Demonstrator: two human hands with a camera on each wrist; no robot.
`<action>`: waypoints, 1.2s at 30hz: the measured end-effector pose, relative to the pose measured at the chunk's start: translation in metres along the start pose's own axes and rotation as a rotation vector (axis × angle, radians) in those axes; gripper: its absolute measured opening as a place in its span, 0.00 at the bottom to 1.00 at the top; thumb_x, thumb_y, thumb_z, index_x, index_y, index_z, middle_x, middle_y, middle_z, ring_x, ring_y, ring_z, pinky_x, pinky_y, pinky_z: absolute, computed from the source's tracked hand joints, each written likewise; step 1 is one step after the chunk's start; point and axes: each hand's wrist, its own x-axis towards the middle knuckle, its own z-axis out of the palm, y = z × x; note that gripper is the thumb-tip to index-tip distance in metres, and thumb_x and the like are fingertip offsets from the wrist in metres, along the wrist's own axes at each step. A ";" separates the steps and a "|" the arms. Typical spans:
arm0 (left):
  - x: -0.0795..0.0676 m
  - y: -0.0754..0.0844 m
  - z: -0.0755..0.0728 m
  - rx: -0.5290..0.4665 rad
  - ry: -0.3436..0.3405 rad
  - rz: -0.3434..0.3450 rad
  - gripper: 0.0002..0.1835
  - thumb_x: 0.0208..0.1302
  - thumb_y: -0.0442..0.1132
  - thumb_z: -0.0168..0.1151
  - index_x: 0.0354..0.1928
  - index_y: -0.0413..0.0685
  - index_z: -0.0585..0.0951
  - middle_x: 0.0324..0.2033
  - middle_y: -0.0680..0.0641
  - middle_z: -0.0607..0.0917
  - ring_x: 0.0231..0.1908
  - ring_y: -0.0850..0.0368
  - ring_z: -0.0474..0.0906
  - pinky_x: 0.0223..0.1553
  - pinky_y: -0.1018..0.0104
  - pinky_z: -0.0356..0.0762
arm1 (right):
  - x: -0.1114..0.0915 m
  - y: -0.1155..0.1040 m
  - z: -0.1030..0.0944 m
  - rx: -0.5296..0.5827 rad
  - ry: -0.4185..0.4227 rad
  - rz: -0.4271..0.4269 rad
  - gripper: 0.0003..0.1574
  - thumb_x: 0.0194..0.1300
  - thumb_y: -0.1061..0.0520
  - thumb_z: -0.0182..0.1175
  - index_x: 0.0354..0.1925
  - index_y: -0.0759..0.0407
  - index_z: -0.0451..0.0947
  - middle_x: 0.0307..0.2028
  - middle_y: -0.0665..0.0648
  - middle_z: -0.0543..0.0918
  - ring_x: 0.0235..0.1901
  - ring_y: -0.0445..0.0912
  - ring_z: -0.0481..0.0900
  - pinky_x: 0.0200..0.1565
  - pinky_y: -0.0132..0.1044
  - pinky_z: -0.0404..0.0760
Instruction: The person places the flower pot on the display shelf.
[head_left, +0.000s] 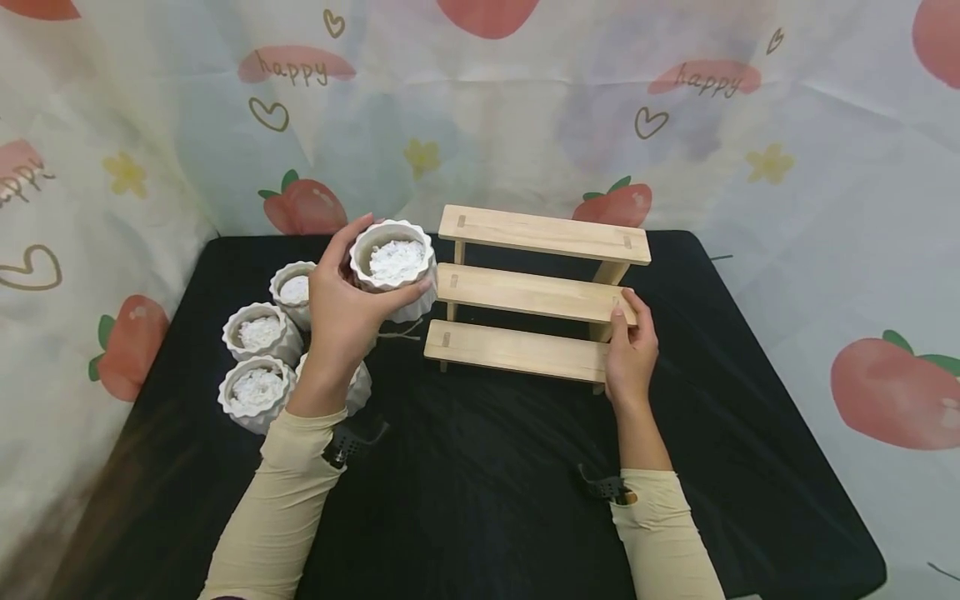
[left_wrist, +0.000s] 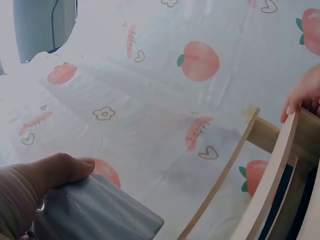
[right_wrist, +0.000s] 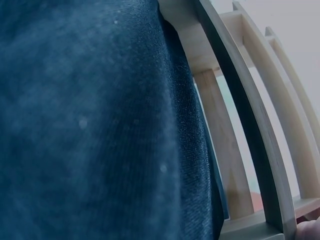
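Note:
My left hand (head_left: 341,312) holds a white flower pot (head_left: 412,304) with a scalloped rim and white crumbly filling, raised beside the left end of a three-tier wooden stand (head_left: 525,292). In the left wrist view the thumb lies along the pot's smooth side (left_wrist: 100,207). Twine hangs below the pot. My right hand (head_left: 632,350) grips the right end of the stand's middle shelf, thumb on top. Only a bit of the right hand (right_wrist: 309,229) shows in the right wrist view, at the stand's edge. The stand's shelves carry nothing.
Several similar pots stand grouped at the left: a front one (head_left: 251,412), one behind it (head_left: 281,343), one at the back (head_left: 300,312), and one (head_left: 360,392) partly hidden by my left arm. Black cloth (head_left: 480,492) covers the table. A printed curtain (head_left: 510,142) hangs behind.

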 end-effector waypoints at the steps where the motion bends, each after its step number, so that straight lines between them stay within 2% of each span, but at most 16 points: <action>1: 0.003 0.000 0.003 -0.006 0.001 0.011 0.48 0.43 0.31 0.86 0.70 0.48 0.75 0.60 0.48 0.79 0.59 0.55 0.74 0.57 0.60 0.76 | 0.000 0.000 0.000 -0.001 -0.001 0.001 0.25 0.82 0.49 0.52 0.72 0.47 0.73 0.71 0.50 0.70 0.61 0.47 0.73 0.55 0.38 0.70; 8: 0.020 -0.004 0.023 -0.025 0.009 0.050 0.48 0.43 0.32 0.86 0.70 0.46 0.75 0.59 0.47 0.80 0.57 0.55 0.75 0.57 0.60 0.76 | 0.000 0.000 0.001 0.001 -0.010 0.001 0.26 0.81 0.49 0.53 0.73 0.50 0.72 0.71 0.50 0.70 0.64 0.47 0.71 0.60 0.40 0.70; 12: 0.029 -0.004 0.034 -0.001 -0.006 0.070 0.47 0.43 0.33 0.87 0.69 0.46 0.75 0.58 0.46 0.80 0.57 0.56 0.75 0.57 0.61 0.76 | 0.000 -0.002 0.001 -0.008 -0.012 0.001 0.26 0.81 0.48 0.53 0.72 0.47 0.73 0.71 0.50 0.70 0.64 0.47 0.72 0.60 0.41 0.70; 16: 0.042 -0.006 0.045 -0.027 -0.013 0.078 0.48 0.42 0.34 0.87 0.69 0.45 0.75 0.57 0.47 0.80 0.56 0.56 0.76 0.56 0.61 0.76 | 0.001 -0.003 0.000 -0.012 -0.017 -0.004 0.25 0.81 0.48 0.53 0.72 0.46 0.73 0.71 0.51 0.70 0.64 0.48 0.72 0.61 0.42 0.70; 23: 0.066 -0.013 0.068 -0.124 0.010 0.016 0.49 0.40 0.30 0.87 0.69 0.43 0.74 0.58 0.43 0.80 0.57 0.52 0.76 0.56 0.62 0.75 | 0.001 -0.003 -0.003 -0.006 -0.012 -0.005 0.27 0.81 0.50 0.53 0.72 0.53 0.72 0.71 0.52 0.71 0.65 0.48 0.72 0.62 0.42 0.70; 31: 0.082 -0.023 0.089 -0.027 -0.005 0.001 0.50 0.41 0.35 0.89 0.70 0.44 0.74 0.57 0.47 0.81 0.55 0.57 0.76 0.56 0.68 0.74 | 0.001 -0.001 -0.004 -0.004 -0.009 -0.005 0.26 0.81 0.51 0.53 0.72 0.52 0.72 0.71 0.53 0.70 0.65 0.47 0.71 0.62 0.42 0.69; 36: 0.087 -0.029 0.099 0.007 0.005 -0.047 0.49 0.40 0.36 0.89 0.69 0.45 0.75 0.57 0.48 0.82 0.54 0.58 0.77 0.55 0.70 0.73 | 0.001 -0.001 -0.005 -0.008 -0.009 -0.002 0.26 0.81 0.49 0.53 0.72 0.50 0.73 0.71 0.52 0.71 0.63 0.48 0.71 0.61 0.41 0.70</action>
